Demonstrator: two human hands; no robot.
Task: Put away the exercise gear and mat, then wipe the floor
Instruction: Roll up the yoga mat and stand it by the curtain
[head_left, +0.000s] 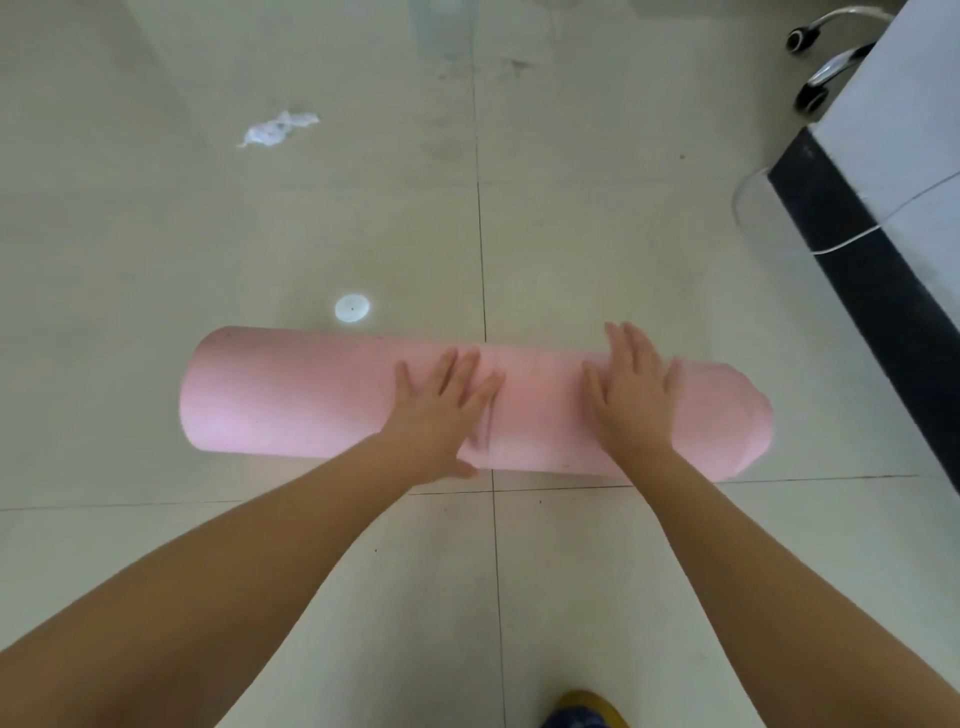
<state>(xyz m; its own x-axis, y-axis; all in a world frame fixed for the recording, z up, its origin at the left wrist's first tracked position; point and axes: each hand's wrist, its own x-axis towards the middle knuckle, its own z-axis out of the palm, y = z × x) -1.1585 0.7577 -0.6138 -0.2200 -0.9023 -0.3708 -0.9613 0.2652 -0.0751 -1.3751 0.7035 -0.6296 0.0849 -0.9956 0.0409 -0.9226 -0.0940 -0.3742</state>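
The rolled pink mat (311, 395) lies across the floor (156, 234). The left hand (441, 405) and right hand (636, 387) press flat on it, gripping nothing. Uneven pressure may loosen the telescoped right end.

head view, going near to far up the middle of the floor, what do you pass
Shoe tip → rolled pink mat with left hand and right hand flat on it → white round disc → crumpled white tissue.

Glossy pale tiled floor (260, 234) with dark grout lines; a black-edged white desk (893, 156) stands at right.
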